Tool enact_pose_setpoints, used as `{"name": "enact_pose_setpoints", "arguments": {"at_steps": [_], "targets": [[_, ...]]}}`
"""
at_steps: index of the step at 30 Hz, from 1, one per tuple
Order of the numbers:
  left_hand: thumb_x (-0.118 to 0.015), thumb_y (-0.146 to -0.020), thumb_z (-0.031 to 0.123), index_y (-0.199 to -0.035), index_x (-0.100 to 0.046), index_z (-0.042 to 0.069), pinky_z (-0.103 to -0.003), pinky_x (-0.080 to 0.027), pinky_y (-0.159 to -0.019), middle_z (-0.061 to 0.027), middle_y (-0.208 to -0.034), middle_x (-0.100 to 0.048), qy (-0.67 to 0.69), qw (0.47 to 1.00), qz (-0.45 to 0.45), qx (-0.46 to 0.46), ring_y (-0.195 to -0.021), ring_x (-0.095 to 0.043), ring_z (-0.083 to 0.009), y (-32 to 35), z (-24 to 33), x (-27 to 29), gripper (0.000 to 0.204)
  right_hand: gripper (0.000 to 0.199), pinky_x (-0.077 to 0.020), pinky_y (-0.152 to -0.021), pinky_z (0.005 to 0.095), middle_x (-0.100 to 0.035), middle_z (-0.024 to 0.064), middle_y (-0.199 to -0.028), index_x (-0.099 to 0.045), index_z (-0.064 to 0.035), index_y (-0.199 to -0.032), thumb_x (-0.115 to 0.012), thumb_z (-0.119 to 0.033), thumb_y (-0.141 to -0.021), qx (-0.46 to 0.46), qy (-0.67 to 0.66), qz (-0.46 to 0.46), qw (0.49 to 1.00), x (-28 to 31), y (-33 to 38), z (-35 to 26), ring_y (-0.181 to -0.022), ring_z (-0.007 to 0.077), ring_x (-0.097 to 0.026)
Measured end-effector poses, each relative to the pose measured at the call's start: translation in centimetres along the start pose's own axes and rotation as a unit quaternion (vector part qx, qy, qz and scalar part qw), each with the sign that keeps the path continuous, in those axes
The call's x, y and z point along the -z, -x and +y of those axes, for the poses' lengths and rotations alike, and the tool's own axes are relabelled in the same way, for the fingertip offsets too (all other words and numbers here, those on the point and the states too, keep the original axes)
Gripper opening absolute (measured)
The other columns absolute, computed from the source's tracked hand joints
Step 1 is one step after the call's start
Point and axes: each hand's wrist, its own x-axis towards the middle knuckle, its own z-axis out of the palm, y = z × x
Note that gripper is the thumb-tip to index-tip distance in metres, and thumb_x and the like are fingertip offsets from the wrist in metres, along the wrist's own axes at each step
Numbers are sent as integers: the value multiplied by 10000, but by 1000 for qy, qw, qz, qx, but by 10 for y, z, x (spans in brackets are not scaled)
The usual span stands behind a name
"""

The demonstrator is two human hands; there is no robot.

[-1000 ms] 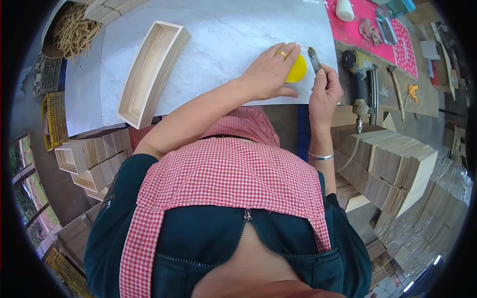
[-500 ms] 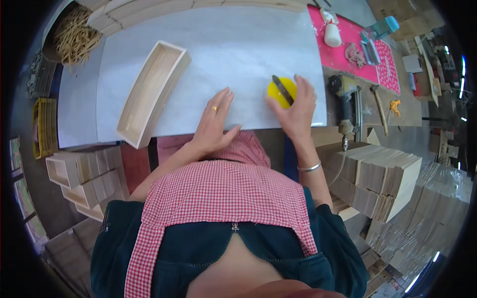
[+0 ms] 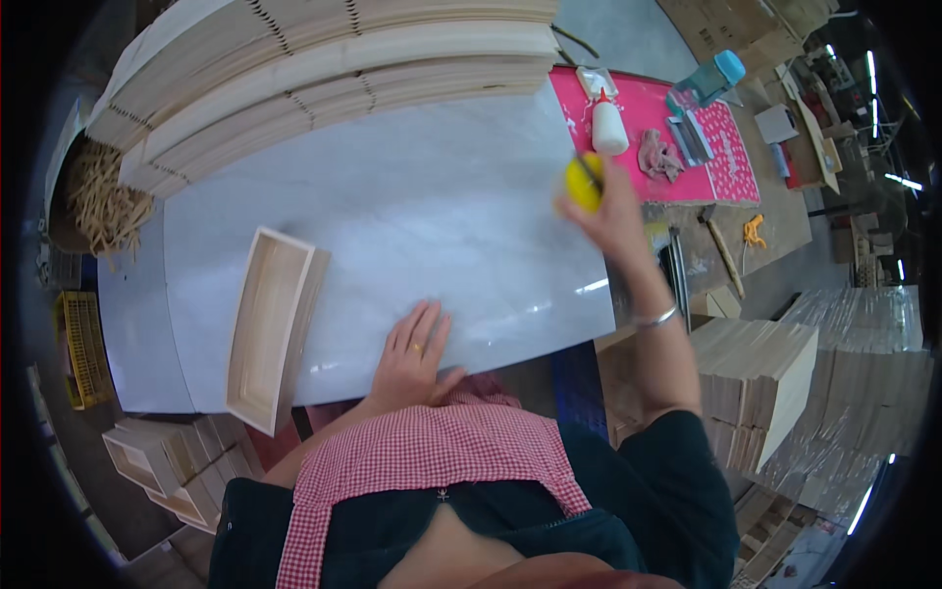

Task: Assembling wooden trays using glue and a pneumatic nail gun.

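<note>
My right hand [image 3: 618, 211] is closed on a yellow round pad [image 3: 582, 187] with a dark strip across it, slightly smeared by motion. It holds the pad above the right edge of the white table [image 3: 442, 216], close to a pink mat. Resting on the front part of the table, my left hand [image 3: 412, 353] has its fingers stretched out and holds nothing. To its left lies a long, open wooden box [image 3: 267, 329] of pale wood, its near end reaching the table's front edge.
Stacked wooden strips [image 3: 343, 69] line the back. A bin of wood shavings [image 3: 103, 201] stands at left. On the pink mat [image 3: 648, 123] are a white glue bottle [image 3: 609, 128], a crumpled cloth [image 3: 659, 157] and a teal water bottle [image 3: 706, 83]. A hammer [image 3: 724, 255] lies at right.
My right hand has carried the yellow pad away from me and to the right, toward the mat. My left hand now lies flatter on the table. The view has shifted, showing more of the back.
</note>
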Motion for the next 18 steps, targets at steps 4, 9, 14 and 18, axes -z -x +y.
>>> {"name": "enact_pose_setpoints", "arguments": {"at_steps": [4,9,14,18], "targets": [[-563,-983,447,-1437,-448,-35,-481,-382,-1119,-260,-1505,-432,-10,997,-65,30,-1406,-435,-396,-15,4,12,671,668,-531,-817,436,-617,223,-1064,-548,15,-1242,-822,-380,-778,-3,90,54,994,31,-135,100,-915,355,-620],[-539,-1011,387,-1444,-456,15,-439,-377,-1111,-200,-1526,-435,-35,992,-116,29,-1415,-440,-343,-18,-4,16,577,724,-545,-769,440,-622,248,-1124,-576,42,-1219,-797,-495,-786,-157,192,65,967,25,-282,209,-934,381,-661],[-535,-1015,345,-1442,-474,71,-409,-323,-1135,-139,-1526,-445,-239,965,-112,3,-1441,-413,-290,7,-6,-5,511,604,-543,-716,446,-701,212,-933,-698,28,-1006,-735,-539,-802,-117,289,-10,950,-34,-360,254,-846,366,-687],[-528,-1001,241,-1451,-454,66,-396,-311,-1153,-120,-1532,-440,-137,984,-113,12,-1443,-402,-264,-13,-7,4,488,500,-470,-544,336,-649,54,-707,-719,-56,-850,-698,-556,-845,-222,128,-69,964,-33,-356,353,-611,200,-601]]}}
